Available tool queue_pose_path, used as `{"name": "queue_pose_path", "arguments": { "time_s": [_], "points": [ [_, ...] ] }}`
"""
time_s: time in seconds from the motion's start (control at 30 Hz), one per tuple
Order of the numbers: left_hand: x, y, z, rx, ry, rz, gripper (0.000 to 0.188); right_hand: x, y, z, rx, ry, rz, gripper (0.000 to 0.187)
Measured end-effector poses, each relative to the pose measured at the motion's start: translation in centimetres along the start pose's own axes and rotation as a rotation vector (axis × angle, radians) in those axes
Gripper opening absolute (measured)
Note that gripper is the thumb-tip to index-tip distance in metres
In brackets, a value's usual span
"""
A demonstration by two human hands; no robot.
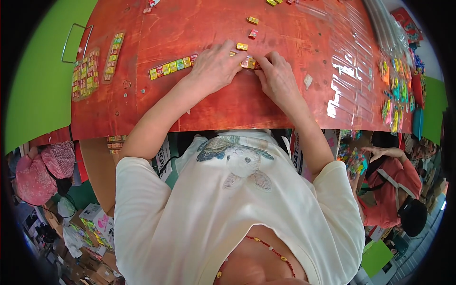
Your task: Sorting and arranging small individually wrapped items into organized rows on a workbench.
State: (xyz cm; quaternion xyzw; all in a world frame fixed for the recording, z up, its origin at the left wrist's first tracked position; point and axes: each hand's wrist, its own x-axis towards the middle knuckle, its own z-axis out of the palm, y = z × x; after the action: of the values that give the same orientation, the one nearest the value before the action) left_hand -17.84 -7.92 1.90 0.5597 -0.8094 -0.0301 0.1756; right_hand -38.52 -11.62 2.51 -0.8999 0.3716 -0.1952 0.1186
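A slim row of small red, yellow and green boxes [170, 68] lies slantwise across the red table, apparently in a clear plastic strip. My left hand [214, 65] lies over the middle of this row, with its fingers curled down onto it and hiding part of it. At the row's right end my right hand [278, 75] pinches the strip beside a few red and yellow boxes. Just beyond my fingertips sits a loose yellow box [242, 46]. Farther off lie a red box [253, 33] and another yellow box [252, 20].
Filled strips [85, 73] lie at the left, near a wire handle [76, 43] and a green surface. Clear plastic trays [349, 85] spread over the right side, with bagged colourful items [396, 90] beyond. Other people are at both sides; cartons stand below the table.
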Motion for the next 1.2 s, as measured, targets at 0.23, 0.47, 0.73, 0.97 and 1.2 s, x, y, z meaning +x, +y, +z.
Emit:
{"name": "queue_pose_path", "arguments": {
  "time_s": [0.23, 0.47, 0.73, 0.97, 1.2],
  "points": [
    [-0.4, -0.2, -1.6, -0.175, -0.008, -0.086, 0.051, -0.9, 0.1, -0.9, 0.154, 0.054, 0.103, 0.037],
    [-1.2, -2.0, 0.1, -0.165, 0.177, -0.061, 0.054, -1.3, 0.2, -0.2, 0.183, 0.161, 0.113, 0.033],
    [-1.2, -1.9, -0.1, -0.090, 0.169, -0.081, 0.059, -1.2, -0.5, 0.4, 0.016, 0.198, 0.032, 0.033],
    [-1.4, -3.2, 0.7, -0.017, 0.095, -0.104, 0.043, 1.6, -2.2, 1.7, -0.076, 0.157, -0.051, 0.034],
    [-0.9, -3.3, 0.3, -0.009, 0.085, -0.057, 0.034, 1.9, -1.8, 2.7, -0.144, 0.164, -0.137, 0.026]
  ]
}}
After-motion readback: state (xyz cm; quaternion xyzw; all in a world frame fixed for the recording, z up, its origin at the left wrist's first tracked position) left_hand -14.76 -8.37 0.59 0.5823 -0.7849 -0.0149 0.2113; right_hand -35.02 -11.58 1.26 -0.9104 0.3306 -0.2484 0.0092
